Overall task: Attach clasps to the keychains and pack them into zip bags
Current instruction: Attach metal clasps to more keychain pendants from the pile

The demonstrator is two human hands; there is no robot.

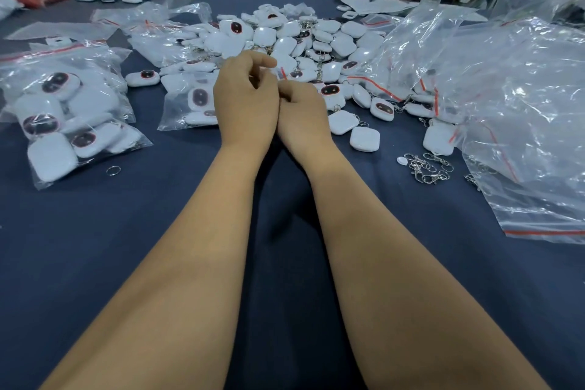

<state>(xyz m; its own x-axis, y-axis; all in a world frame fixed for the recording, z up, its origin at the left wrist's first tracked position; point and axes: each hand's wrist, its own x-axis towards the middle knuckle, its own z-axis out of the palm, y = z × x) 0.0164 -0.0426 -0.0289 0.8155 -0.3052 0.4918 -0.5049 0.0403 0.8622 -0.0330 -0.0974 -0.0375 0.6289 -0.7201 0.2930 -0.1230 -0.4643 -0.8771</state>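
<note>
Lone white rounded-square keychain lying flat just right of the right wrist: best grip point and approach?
Take the white rounded-square plastic keychain across two opposite side edges, coming straight down from above. It lies flat on the dark blue table cloth with its broad face up, so only the thin edges give purchase. Bare cloth shows on its near and right sides; another keychain sits close at its far left, so pinch along the free sides.

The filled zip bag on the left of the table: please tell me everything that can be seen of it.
The filled zip bag is clear, crinkled plastic with a red strip along its far edge. It lies flat on the dark blue table, left of both hands, and neither touches it. Inside are several white, rounded-square keychains, some showing a dark oval face. A loose metal ring lies just beside its near edge.
</note>
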